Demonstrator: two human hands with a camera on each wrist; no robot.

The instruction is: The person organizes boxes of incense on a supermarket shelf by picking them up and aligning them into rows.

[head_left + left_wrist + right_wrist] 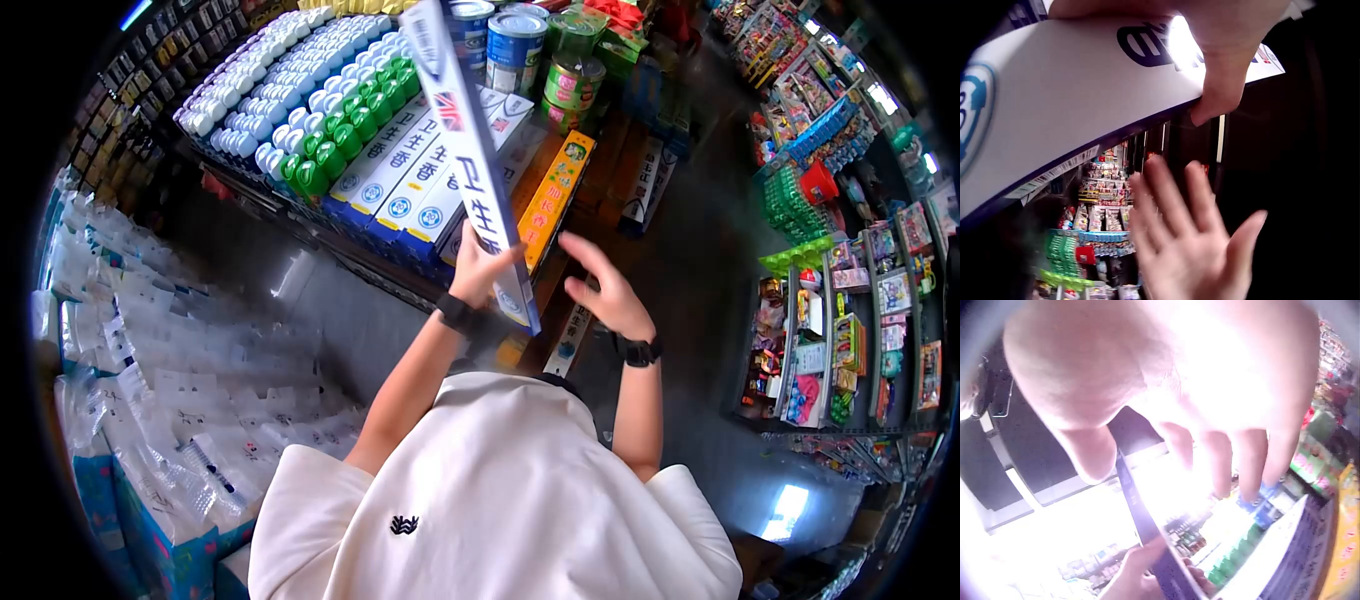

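Observation:
My left hand (480, 266) grips a long, narrow white incense box (462, 130) with a blue edge, blue Chinese lettering and a small flag print. The box stands tilted, its top leaning left and away from me. In the left wrist view, the thumb bends over the edge of the incense box (1079, 87), near a barcode on its side. Just to the right, my right hand (612, 298) hovers apart from the box with fingers spread and nothing in it. The left wrist view shows the palm of this right hand (1191, 256) facing the box.
Similar white boxes (385, 165) lie side by side on the display ahead, beside an orange box (553, 200). Green-capped bottles (345, 138) and large cans (516, 45) stand behind. Plastic-wrapped packs (200, 400) fill the left; shelves of goods (850, 340) line the right.

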